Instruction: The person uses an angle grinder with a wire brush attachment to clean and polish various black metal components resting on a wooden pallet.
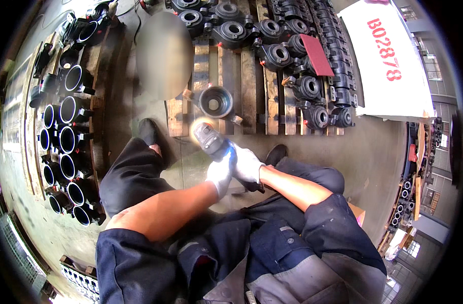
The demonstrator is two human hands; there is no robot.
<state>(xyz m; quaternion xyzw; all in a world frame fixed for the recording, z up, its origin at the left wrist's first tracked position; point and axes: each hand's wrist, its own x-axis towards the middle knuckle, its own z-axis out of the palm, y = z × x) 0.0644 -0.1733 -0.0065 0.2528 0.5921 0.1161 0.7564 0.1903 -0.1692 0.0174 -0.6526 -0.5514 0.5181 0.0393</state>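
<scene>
"White gloves cover my left grip (219, 175) and right grip (248, 164), and both are wrapped round the grinder (214, 144)."

"Side by side?"

"Yes, touching, some fingers hidden. The grinder's head points away from me, an orange glow around its tip."

"And the round casting (226, 112)?"

"Just past that head, hollow side up, near the close edge of a pallet (249, 91). I can't tell whether the two touch."

"Further out?"

"Black parts (268, 60) crowd that pallet's far and right sides, with a red sheet (317, 55) lying over a few. A big white box (373, 30) stands to their right. Away to my left, rows of black rings (83, 111) sit on more wood (97, 121)."
</scene>
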